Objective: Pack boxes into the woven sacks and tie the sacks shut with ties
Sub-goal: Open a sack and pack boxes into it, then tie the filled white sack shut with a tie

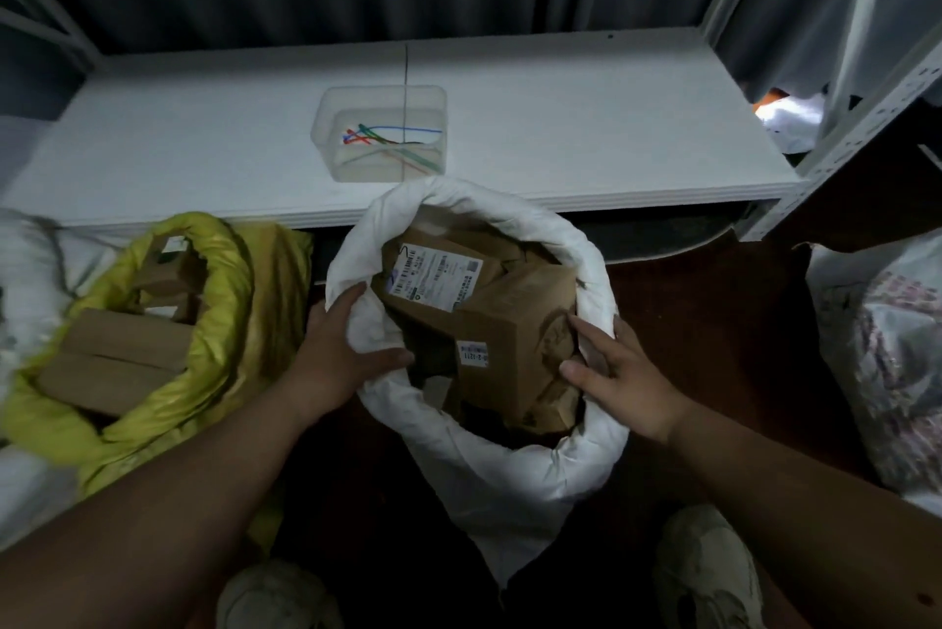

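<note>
Fingers of our left hand [340,342] pinch the white sack [489,470] at its rolled rim; our right hand [619,376] rests open opposite, boxes [489,322] between, ties [390,139] ahead on the shelf [611,129].

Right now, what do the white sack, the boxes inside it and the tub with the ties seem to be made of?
White sack: probably woven plastic, matte, softly creased.
Boxes: brown cardboard, dull, dented, with paper labels.
Tub: clear plastic; shelf shows through.
Ties: likely coloured plastic.
</note>
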